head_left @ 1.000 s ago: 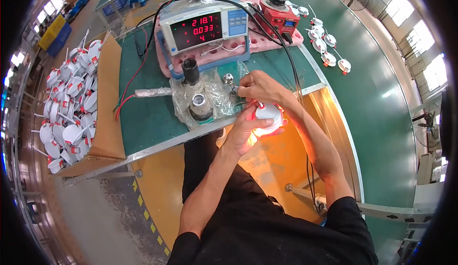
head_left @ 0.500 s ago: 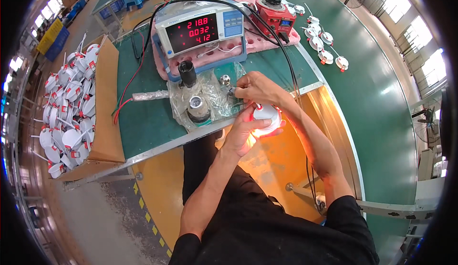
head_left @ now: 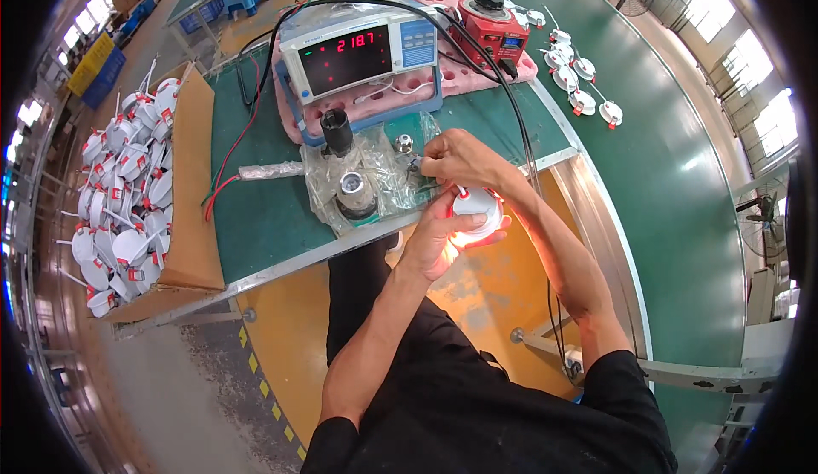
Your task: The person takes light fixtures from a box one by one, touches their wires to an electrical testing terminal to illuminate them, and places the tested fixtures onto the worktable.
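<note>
Head view shows windows [head_left: 711, 5], green bench [head_left: 260, 237], left fingers [head_left: 467, 222] around lit lamp [head_left: 479, 206], right fingers [head_left: 432, 167] pinched, hold unclear.

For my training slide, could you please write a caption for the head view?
Left hand holding a lit white downlight, right hand at a plastic-covered board, digital power meter behind.

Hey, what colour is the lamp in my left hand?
The lamp looks white on top, best seen in the head view.
</note>
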Demonstrator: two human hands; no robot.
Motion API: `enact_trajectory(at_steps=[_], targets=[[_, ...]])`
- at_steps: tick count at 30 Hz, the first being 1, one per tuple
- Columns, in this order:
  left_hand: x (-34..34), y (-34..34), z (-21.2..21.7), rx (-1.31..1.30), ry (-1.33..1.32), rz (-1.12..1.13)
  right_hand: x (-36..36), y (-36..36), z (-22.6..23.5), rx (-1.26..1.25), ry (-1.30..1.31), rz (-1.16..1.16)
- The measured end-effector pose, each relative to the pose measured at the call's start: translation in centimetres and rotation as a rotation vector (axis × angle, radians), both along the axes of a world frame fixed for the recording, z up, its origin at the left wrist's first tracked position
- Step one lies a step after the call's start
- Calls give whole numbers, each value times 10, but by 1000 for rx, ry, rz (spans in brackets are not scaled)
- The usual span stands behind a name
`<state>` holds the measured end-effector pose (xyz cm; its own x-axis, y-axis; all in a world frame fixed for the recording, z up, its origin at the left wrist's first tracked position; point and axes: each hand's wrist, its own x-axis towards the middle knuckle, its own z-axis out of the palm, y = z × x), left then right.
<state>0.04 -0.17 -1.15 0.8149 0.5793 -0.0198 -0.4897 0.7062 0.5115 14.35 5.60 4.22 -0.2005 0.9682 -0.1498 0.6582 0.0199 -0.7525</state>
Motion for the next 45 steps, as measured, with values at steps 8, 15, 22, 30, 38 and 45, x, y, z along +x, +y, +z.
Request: enact_trajectory(at_steps=[8, 15, 22, 30, 38, 45], targets=[[2, 0, -7, 36, 25, -4, 0, 0, -1, 19, 9, 6], [1, 1, -7, -28, 14, -16, -1, -1, -1, 7, -12, 4], [1, -1, -4, -42, 32, 1, -1, -3, -1, 0, -7, -6], [6, 3, -12, 42, 27, 36, -1, 1, 1, 71, 15, -13], [-35, -40, 1, 479, 434, 214, 85, -20, -20, 168, 182, -352], [-236, -71, 110, 592, 934, 985, 395, -124, -16, 616, 122, -839]])
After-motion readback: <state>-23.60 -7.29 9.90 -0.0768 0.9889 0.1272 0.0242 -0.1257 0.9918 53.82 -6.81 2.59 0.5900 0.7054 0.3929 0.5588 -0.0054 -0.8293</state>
